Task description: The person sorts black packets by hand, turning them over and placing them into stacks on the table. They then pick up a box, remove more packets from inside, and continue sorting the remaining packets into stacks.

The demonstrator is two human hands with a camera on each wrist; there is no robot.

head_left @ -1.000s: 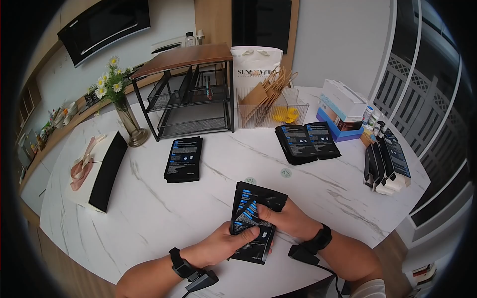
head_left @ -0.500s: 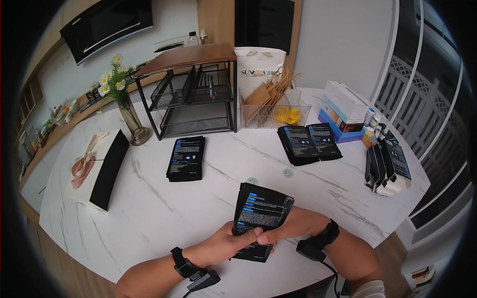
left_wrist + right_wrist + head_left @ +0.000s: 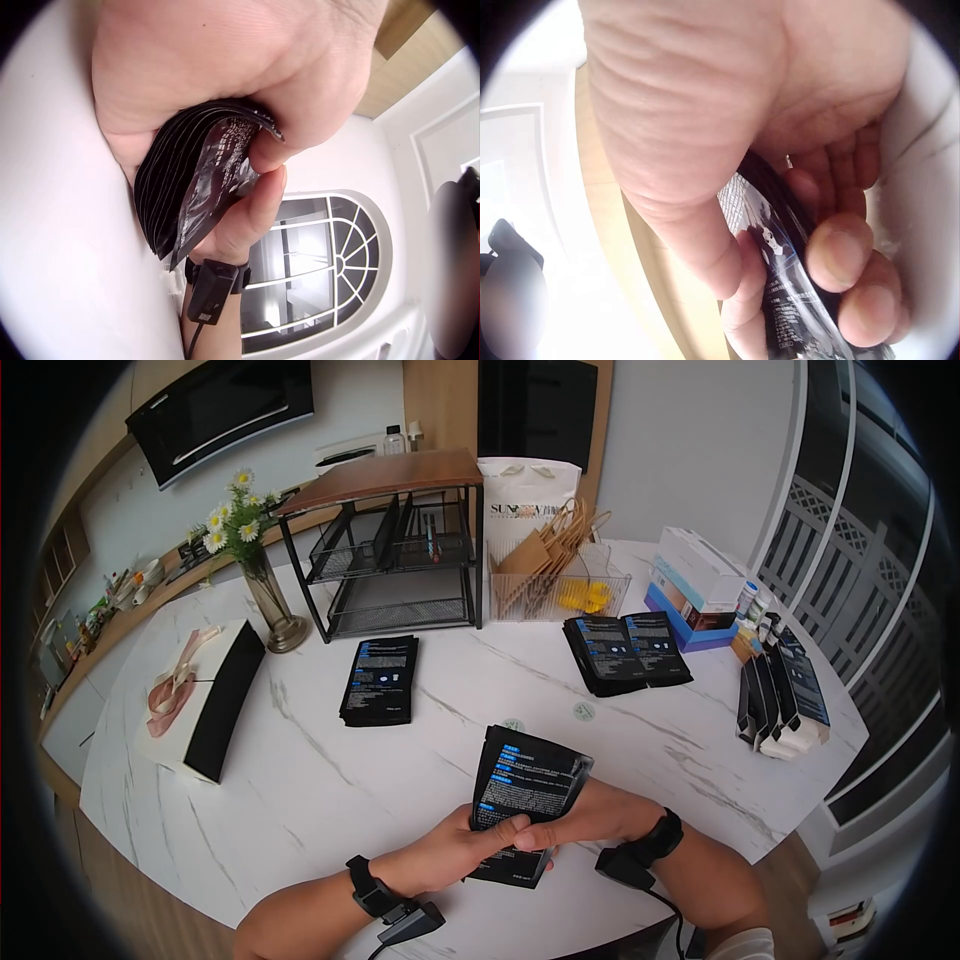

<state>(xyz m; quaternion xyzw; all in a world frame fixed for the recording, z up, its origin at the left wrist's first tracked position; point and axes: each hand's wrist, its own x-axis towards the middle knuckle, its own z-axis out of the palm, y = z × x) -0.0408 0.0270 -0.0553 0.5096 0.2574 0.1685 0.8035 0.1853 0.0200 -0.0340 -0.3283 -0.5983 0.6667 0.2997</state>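
Observation:
Over the near side of the table, both hands hold a stack of black foil sachets (image 3: 527, 775) printed with white and blue text. My left hand (image 3: 440, 854) grips its lower left part, thumb across the front. From the right, my right hand (image 3: 588, 815) grips the same stack, its thumb meeting the left thumb. Many thin layers of the sachets (image 3: 169, 180) fan and bend within the left palm in the left wrist view. In the right wrist view, fingers (image 3: 840, 259) curl round the edge of the sachets (image 3: 784, 300).
One pile of black sachets (image 3: 380, 682) lies ahead on the left, two side-by-side piles (image 3: 625, 650) on the right. Around them stand a bow-tied box (image 3: 185, 700), a flower vase (image 3: 272, 605), a mesh rack (image 3: 400, 620), a clear bin (image 3: 555, 600) and black cartons (image 3: 775, 695).
The right thumb has slid down the stack's front to the left thumb. The front sachet, bent up earlier, now lies flat with the others. Both hands keep hold.

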